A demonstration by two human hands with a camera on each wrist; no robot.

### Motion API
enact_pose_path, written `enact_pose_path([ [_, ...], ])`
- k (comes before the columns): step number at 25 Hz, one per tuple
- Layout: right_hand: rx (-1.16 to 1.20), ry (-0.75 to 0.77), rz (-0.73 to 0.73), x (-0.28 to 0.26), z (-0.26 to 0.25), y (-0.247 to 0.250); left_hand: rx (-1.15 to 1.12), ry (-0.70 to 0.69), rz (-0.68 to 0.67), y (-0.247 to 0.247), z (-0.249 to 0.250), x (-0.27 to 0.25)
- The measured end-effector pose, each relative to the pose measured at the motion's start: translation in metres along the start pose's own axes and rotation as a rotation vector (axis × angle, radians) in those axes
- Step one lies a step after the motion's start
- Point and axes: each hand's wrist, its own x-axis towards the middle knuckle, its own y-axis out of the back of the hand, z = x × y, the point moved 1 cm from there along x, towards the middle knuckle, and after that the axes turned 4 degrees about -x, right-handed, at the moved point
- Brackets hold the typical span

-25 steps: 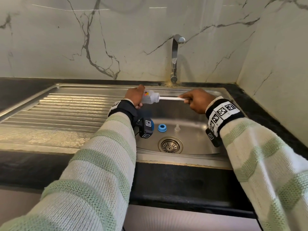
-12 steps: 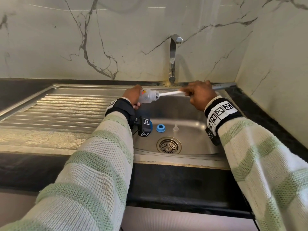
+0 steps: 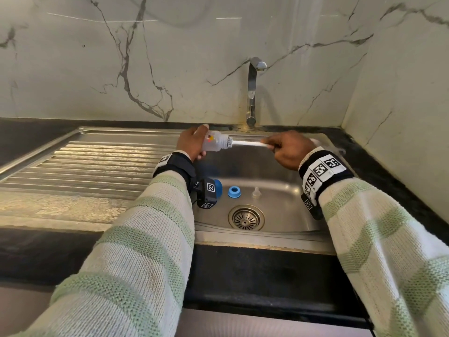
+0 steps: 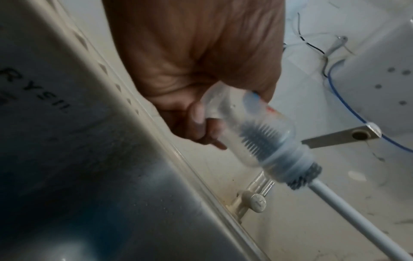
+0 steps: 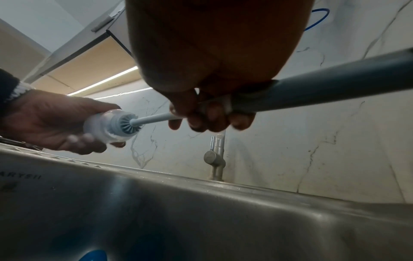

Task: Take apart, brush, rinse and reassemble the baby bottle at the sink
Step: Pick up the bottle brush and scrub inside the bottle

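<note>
My left hand (image 3: 192, 142) grips the clear baby bottle (image 3: 217, 143) by its base, mouth pointing right, above the back of the sink. My right hand (image 3: 286, 148) grips the white handle of the bottle brush (image 3: 246, 143). The grey bristles sit inside the bottle (image 4: 254, 134), a few showing at the mouth (image 5: 126, 126). On the basin floor lie the blue screw ring (image 3: 234, 192), the clear teat (image 3: 255, 192) and a blue cap (image 3: 218, 187) partly hidden behind my left wrist camera.
The steel sink (image 3: 279, 229) has a drain (image 3: 246, 217) at its middle and a ribbed drainboard (image 3: 85, 164) to the left. The tap (image 3: 252, 91) stands at the back, no water running. Marble walls close the back and right; a black counter (image 3: 388, 171) rims the sink.
The brush has slid in and out of the bottle: my right hand went up and right, then came back down. The bottle stays in my left hand.
</note>
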Motion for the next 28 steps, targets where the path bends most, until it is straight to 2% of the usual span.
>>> enact_pose_path([
  [1, 0.030, 0.013, -0.015, -0.001, 0.000, -0.001, -0.023, -0.051, 0.007, -0.001, 0.001, 0.001],
  [2, 0.017, 0.030, -0.004, -0.002, -0.001, -0.001, -0.067, -0.037, -0.008, -0.003, 0.001, 0.002],
  [4, -0.069, 0.038, 0.052, -0.002, 0.000, 0.000, -0.194, 0.146, -0.092, -0.006, -0.002, 0.000],
  [6, -0.089, 0.015, 0.064, -0.001, 0.003, 0.000, -0.147, 0.280, -0.156, -0.003, -0.009, -0.003],
  [9, -0.053, 0.012, 0.083, 0.000, 0.006, 0.000, -0.108, 0.198, -0.112, 0.000, -0.010, 0.001],
  [12, 0.031, 0.007, -0.007, 0.000, 0.001, 0.001, -0.165, 0.142, -0.054, -0.004, -0.005, 0.002],
  [14, 0.017, 0.026, -0.058, -0.001, -0.002, 0.000, -0.199, 0.186, -0.062, -0.008, -0.004, 0.000],
  [17, -0.109, 0.026, 0.011, -0.002, 0.001, 0.001, -0.145, 0.288, -0.128, -0.006, -0.006, -0.008],
  [19, -0.118, 0.031, 0.042, -0.003, 0.003, 0.000, -0.064, 0.243, -0.132, -0.005, -0.009, -0.005],
  [23, -0.037, 0.009, -0.029, -0.001, -0.005, 0.003, -0.189, 0.109, -0.047, -0.008, 0.002, 0.001],
  [26, -0.109, 0.012, -0.056, -0.001, -0.010, 0.003, -0.247, 0.182, -0.070, -0.009, 0.001, -0.004],
  [28, -0.153, 0.022, -0.034, -0.002, -0.005, 0.001, -0.156, 0.247, -0.109, -0.007, -0.008, -0.007],
])
